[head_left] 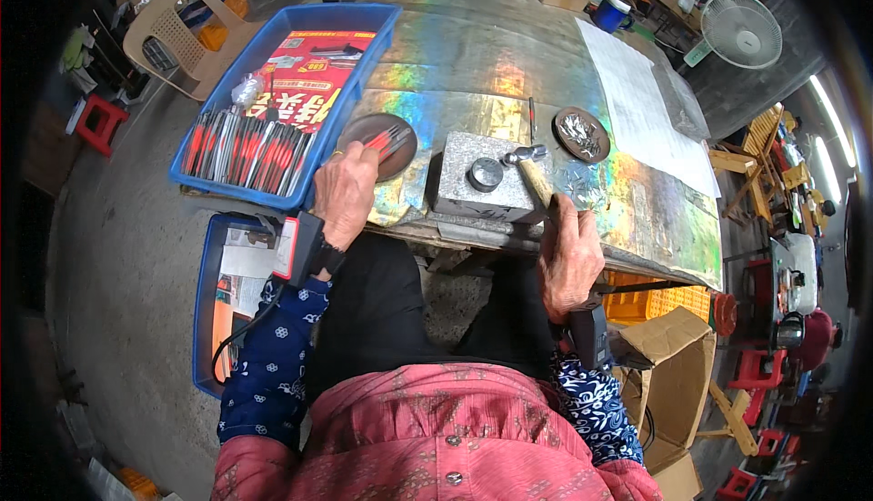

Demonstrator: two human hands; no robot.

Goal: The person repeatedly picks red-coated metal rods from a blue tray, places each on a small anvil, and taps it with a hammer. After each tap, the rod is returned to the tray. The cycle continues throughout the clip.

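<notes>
our right hand (568,260) is closed around a small hammer (535,172), its head resting on the grey metal block (473,183) beside a round ring (486,175). our left hand (346,194) pinches red-handled tools (384,140) over a brown dish (380,144). a blue tray (364,74) of more tools sits just left.

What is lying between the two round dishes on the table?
In the head view, a grey metal block with a round die on top lies between the left dish and right dish; a hammer head rests there.
</notes>
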